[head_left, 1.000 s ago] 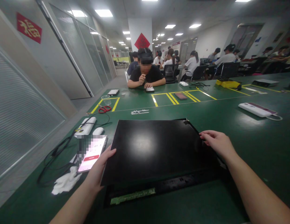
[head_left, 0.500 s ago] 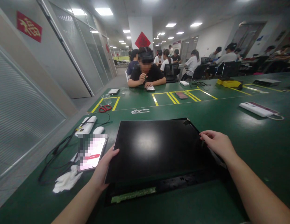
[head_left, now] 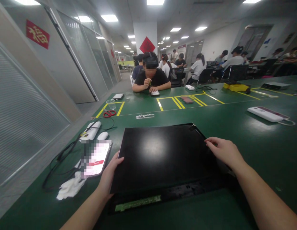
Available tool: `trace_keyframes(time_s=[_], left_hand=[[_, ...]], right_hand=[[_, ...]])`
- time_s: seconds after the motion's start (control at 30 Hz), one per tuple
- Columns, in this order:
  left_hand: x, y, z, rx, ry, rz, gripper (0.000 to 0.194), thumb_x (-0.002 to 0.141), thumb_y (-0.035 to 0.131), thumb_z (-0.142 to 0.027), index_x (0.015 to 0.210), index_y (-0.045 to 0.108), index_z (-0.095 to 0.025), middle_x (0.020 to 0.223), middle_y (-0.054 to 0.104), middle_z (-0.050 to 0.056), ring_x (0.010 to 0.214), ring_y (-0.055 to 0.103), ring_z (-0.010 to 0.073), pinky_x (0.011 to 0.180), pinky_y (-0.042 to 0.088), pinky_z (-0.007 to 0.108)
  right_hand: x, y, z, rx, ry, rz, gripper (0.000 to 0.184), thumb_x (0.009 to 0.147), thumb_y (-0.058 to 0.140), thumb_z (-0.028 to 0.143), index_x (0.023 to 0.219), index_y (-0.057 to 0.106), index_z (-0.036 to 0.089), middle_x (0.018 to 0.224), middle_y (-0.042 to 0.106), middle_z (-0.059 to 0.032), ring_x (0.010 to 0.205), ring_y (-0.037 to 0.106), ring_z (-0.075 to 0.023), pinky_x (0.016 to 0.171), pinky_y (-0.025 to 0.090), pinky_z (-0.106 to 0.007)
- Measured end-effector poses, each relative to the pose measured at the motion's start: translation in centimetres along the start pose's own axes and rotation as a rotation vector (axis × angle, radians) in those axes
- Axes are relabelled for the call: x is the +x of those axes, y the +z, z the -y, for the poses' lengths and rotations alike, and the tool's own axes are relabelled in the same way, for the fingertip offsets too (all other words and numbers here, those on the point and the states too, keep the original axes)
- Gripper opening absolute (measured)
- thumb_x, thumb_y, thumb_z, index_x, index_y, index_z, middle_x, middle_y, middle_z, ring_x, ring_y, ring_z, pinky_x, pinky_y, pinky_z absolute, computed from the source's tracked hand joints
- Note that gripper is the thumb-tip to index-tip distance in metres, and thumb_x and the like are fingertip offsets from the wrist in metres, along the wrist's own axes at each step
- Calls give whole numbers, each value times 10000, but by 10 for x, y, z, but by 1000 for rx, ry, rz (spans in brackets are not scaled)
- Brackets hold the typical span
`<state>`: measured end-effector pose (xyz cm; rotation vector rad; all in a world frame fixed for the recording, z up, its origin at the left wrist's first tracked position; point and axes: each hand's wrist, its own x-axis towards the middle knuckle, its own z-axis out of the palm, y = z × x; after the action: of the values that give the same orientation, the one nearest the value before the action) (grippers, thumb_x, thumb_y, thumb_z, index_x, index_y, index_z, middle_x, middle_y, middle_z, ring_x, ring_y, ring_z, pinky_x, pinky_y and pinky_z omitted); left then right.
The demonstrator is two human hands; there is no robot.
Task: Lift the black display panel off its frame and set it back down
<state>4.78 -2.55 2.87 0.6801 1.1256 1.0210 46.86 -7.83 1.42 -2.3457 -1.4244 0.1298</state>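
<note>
A glossy black display panel (head_left: 148,166) lies in front of me, with a ceiling light reflected in it. My left hand (head_left: 112,169) grips its left edge, thumb on the face and the other fingers hidden below. At the right edge my right hand (head_left: 219,147) is closed, thumb and index finger pinching the rim; whether panel or frame is between them is unclear. Under the panel sits a black frame (head_left: 181,190), its far right corner showing past the panel. A strip of green circuit board (head_left: 138,203) shows along the near side.
On the left are a phone (head_left: 98,158), crumpled tissue (head_left: 71,186), a white mouse (head_left: 102,136), a white power bank (head_left: 91,131), cables and red scissors (head_left: 109,113). A white device (head_left: 264,114) lies right. Across the green table, a person (head_left: 150,76) handles a small drive.
My view has tilted slightly, so the whole scene sits a little lower and to the right. Both hands keep their places on the panel's edges.
</note>
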Motion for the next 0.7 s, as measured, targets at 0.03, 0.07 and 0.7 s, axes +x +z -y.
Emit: trace_keyframes(time_s=[0.03,0.07,0.7], left_hand=[[-1,1,0,8,-4,-11,646,773,683,-283,1410,574,-268,1087,787,53,906,763,309,787,602,400],[-2,1,0,20,-8,-22,643,776,678,-287,1411,575,-274,1084,789,53,899,765,311,781,602,401],[24,-18,10,66,20,-8,711,669,749,-293,1364,607,-257,1102,781,52,1045,724,361,871,577,431]], right_hand=[[0,0,1,-8,-4,7,339,874,495,434,981,791,309,899,773,-3,837,696,-232,683,453,-316],[-1,0,1,-15,-7,15,341,876,493,439,986,789,311,896,773,-3,834,698,-232,678,453,-317],[0,4,1,-122,-43,15,353,912,449,378,1027,777,312,970,776,-13,878,702,-251,692,445,-319]])
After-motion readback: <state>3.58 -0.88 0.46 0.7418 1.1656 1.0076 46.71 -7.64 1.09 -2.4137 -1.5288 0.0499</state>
